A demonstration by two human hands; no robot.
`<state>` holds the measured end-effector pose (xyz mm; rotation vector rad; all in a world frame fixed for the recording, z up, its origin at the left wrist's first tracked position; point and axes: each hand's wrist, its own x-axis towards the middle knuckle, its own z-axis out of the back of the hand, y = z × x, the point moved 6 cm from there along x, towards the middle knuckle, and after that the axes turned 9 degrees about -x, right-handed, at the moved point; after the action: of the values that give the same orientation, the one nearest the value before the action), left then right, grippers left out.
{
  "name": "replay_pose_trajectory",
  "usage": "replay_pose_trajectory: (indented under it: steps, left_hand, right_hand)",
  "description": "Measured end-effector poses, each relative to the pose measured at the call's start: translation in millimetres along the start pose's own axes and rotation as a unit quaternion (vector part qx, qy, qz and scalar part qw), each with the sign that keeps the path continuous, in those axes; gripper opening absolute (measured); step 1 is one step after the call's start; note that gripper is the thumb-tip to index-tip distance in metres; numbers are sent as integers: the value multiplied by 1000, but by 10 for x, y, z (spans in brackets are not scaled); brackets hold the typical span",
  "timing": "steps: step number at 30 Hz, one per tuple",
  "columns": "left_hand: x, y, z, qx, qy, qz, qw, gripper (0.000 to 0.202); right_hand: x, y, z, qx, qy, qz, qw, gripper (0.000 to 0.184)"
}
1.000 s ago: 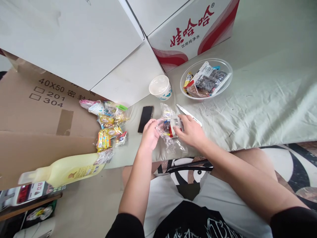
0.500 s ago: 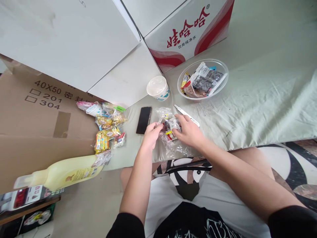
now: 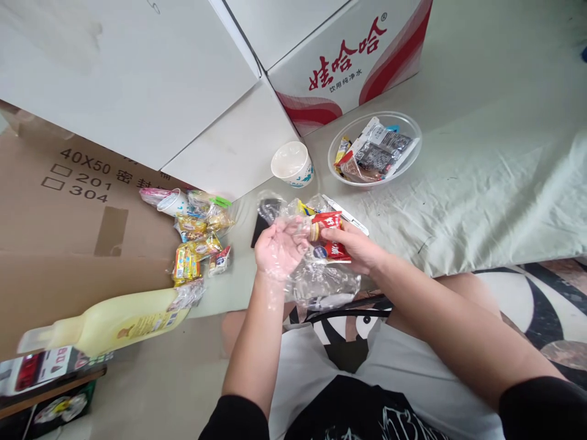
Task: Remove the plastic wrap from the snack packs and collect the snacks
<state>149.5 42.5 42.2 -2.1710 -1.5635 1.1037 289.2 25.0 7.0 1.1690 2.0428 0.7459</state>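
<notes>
My left hand (image 3: 279, 252) is turned palm up with loosely curled fingers. A clear plastic bag (image 3: 323, 284) covers its palm and fingers and spreads down over the table's front edge. My right hand (image 3: 360, 244) grips a red snack packet (image 3: 331, 223), its thumb on top. Against that packet, under the fingers, are a small tan-and-white piece and a dark blue label. A yellow wrapper (image 3: 306, 209) shows behind them within the plastic. The black phone (image 3: 262, 225) lies left of the bag, partly covered by it. Beyond my right hand rests a white utility knife (image 3: 346, 215).
A paper cup (image 3: 292, 164) and a clear plastic bowl (image 3: 415, 150) of snack packets stand farther back, before a white-and-red carton (image 3: 351, 67). Several yellow snack packs (image 3: 188, 263) and a yellow bottle (image 3: 123, 321) lie left by a brown carton (image 3: 68, 214).
My left hand has turned palm up under the plastic, which now reaches over the phone. My right hand has lifted the packet, showing its red side.
</notes>
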Motion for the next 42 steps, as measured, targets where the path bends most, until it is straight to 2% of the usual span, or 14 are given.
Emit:
replay_pose_trajectory:
  steps: [4, 7, 11, 15, 18, 20, 22, 26, 29, 32, 35, 38, 40, 42]
  left_hand:
    - [76, -189, 418, -108, -16, -80, 991, 17]
    - [176, -285, 697, -132, -18, -95, 987, 15]
    - [292, -357, 868, -178, -6, -112, 978, 12]
    - [309, -399, 933, -177, 9, -132, 975, 6]
    - [285, -360, 974, -168, 1, -79, 983, 8]
    - [264, -353, 985, -150, -9, -61, 987, 10]
    - [247, -368, 977, -127, -22, -72, 989, 11]
    - [235, -367, 886, -92, -14, -95, 991, 14]
    - [246, -346, 831, -77, -7, -99, 992, 14]
    - [265, -347, 863, -91, -41, -111, 989, 12]
    - [282, -349, 908, -98, -66, -113, 987, 14]
    - [285, -363, 886, -68, -49, -123, 989, 20]
    - [279, -364, 831, -29, -27, -130, 991, 22]
    - [268, -352, 773, 4, -18, -131, 991, 22]
  right_hand:
    - [-8, 42, -26, 135, 16, -25, 990, 35]
    - [-3, 45, -14, 183, -4, -31, 983, 33]
    - [5, -14, -59, 171, -4, -38, 984, 38]
    - [51, -61, -10, 119, -37, -8, 992, 44]
    - [90, -59, 96, -70, -97, 47, 992, 56]
    - [90, -52, 113, -234, -125, 68, 962, 62]
    - [66, -38, 74, -345, -128, 81, 926, 66]
    - [-34, 94, -8, -441, -125, 120, 881, 71]
    - [-102, 246, 49, -475, -143, 144, 856, 72]
    - [-125, 356, 154, -485, -148, 137, 851, 74]
    - [-137, 448, 217, -458, -151, 143, 864, 71]
    - [-192, 582, 241, -400, -171, 199, 878, 62]
    - [-245, 666, 280, -337, -183, 221, 897, 55]
    - [-293, 722, 335, -260, -177, 210, 926, 51]
